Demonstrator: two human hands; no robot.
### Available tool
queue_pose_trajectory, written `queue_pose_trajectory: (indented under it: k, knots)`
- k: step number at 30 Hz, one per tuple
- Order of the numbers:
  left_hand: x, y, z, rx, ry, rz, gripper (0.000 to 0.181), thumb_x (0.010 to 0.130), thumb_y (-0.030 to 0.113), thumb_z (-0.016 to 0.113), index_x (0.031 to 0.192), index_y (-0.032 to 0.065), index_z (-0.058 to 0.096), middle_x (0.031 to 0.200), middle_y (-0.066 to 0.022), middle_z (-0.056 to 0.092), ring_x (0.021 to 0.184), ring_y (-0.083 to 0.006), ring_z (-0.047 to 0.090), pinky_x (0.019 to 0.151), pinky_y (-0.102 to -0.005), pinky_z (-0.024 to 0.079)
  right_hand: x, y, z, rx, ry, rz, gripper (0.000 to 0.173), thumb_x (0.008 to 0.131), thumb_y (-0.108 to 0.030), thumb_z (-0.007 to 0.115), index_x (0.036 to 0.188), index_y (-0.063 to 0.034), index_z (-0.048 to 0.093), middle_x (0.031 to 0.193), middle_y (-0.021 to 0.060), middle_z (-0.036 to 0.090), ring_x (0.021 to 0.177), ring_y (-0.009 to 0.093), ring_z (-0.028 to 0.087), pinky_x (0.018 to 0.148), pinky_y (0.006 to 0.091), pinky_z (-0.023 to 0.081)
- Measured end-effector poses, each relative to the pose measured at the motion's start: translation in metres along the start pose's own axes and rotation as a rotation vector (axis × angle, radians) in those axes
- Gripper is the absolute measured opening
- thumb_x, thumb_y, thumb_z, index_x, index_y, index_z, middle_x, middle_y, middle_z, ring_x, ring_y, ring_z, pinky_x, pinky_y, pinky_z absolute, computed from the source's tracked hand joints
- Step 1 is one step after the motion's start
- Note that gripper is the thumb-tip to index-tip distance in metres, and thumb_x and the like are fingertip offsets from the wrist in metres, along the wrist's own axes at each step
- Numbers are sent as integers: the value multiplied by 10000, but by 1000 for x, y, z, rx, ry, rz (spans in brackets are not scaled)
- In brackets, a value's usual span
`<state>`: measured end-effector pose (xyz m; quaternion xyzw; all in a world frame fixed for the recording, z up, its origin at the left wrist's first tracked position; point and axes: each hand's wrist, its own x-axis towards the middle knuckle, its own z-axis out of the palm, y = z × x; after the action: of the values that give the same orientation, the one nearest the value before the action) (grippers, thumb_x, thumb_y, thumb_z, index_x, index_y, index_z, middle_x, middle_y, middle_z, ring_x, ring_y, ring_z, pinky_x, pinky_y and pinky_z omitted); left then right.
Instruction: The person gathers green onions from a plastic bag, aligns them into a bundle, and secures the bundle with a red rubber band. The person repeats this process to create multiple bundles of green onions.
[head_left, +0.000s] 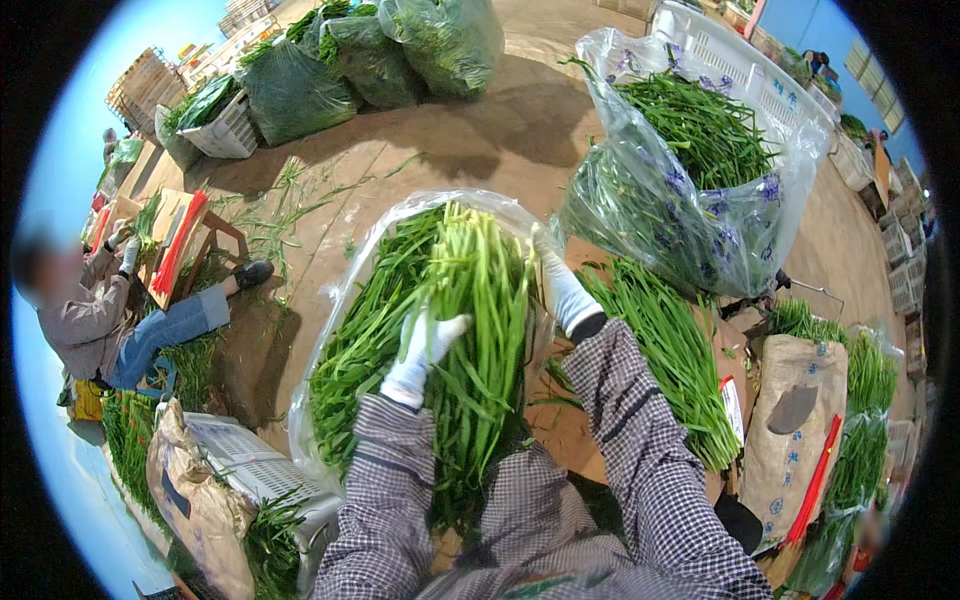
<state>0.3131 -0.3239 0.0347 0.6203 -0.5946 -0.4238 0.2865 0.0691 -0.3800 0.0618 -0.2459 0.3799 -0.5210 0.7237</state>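
My left hand (424, 349), in a white glove, grips a thick bunch of long leafy greens (480, 262) with pale stem ends pointing away from me. Its fingers are partly buried among the leaves. Under and around the bunch, more greens (375, 300) fill a clear plastic bag (322, 345) spread open before me. Also gloved in white, my right hand (562, 281) is at the right side of the bunch, by the bag's rim. Whether its fingertips pinch the plastic cannot be made out. Right of that arm, another bunch of greens (660, 345) lies on a brown board.
A large plastic bag of greens (697, 135) stands ahead right, before a white crate (705, 45). Red ties (814, 480) lie on sacking (795, 427) at right. A seated person (97, 307) handles greens at left. Stuffed bags (300, 90) stand at the back.
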Motion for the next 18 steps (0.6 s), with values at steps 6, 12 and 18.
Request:
queue_pose_trajectory:
  k: [6, 12, 18]
  knots:
    - [-36, 83, 55, 625, 243, 275, 766, 746, 337, 786, 1358, 41, 432, 993, -134, 523, 862, -270, 578, 599, -379, 530, 25, -35, 8, -548, -17, 85, 695, 719, -316, 869, 1277, -31, 567, 1165, 103, 660, 1017, 207, 630, 884, 343, 512]
    - [-26, 65, 4, 286, 64, 184, 842, 811, 496, 715, 1409, -4, 399, 1216, -251, 533, 1073, -396, 570, 878, -422, 501, 7, -36, 3, -195, 23, 146, 345, 786, -168, 767, 1088, -33, 669, 954, 50, 706, 796, 167, 677, 767, 311, 569]
    - [-27, 107, -14, 304, 518, 503, 500, 834, 170, 650, 1280, -20, 528, 1234, -230, 566, 1116, -378, 535, 980, -445, 431, -10, -39, -13, -111, -13, 104, 360, 802, -211, 718, 1101, -15, 675, 974, 78, 704, 843, 201, 682, 791, 340, 576]
